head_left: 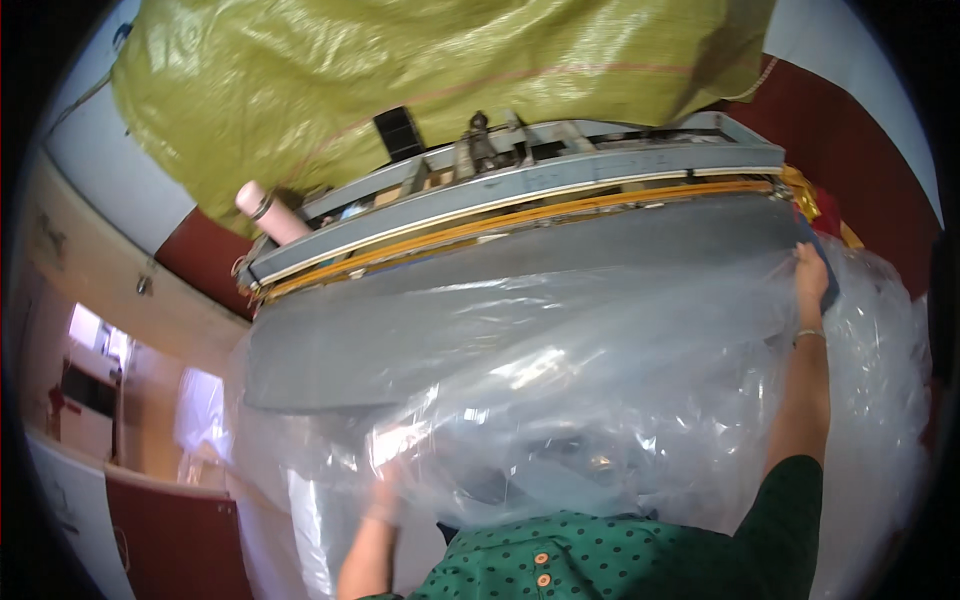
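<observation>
A large clear plastic sheet (600,400) drapes in loose, shiny folds over a flat grey surface (650,235) and down toward my body. At the far right end of that surface, my right hand (812,278) is closed, its fingers pinching the sheet near the edge. My left hand (384,485) is low and left of centre, beside the near part of the sheet. Motion and glare smear its fingers, so whether it grips the plastic does not show.
Behind the surface runs a long grey metal frame (520,180) with an orange strip (540,216) along it. A pink bottle (270,212) and a black phone-like object (399,134) rest on it. A yellow-green woven sheet (450,60) hangs behind. More plastic (880,370) bulges at the right.
</observation>
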### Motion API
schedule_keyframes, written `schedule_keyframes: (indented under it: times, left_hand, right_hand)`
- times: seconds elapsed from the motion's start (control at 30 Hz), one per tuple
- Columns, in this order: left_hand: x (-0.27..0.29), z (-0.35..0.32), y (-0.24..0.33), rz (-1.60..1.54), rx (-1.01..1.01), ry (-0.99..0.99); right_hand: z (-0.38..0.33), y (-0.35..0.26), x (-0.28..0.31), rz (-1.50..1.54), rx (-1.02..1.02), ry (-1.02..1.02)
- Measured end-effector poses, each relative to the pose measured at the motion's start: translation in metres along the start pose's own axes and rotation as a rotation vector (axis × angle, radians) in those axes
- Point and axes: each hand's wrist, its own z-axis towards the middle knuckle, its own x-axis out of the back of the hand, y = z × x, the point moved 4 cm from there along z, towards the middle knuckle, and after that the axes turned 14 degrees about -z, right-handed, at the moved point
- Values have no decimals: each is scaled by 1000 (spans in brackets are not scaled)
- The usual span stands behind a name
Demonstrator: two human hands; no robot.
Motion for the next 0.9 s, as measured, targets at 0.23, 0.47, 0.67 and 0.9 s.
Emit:
schedule_keyframes:
  times: [0.23, 0.47, 0.67, 0.9]
  left_hand:
    - [101, 16, 271, 490, -1091, 560]
    - [43, 51, 373, 1323, -1501, 747]
    - [-19, 80, 176, 1225, -569, -177]
    - [51, 123, 150, 1344, -542, 101]
  right_hand:
    - [-4, -8, 12, -4, 52, -21]
    - [-4, -19, 3, 71, 48, -5]
    - [-2, -9, 0, 5, 48, 49]
    - [2, -2, -8, 15, 84, 22]
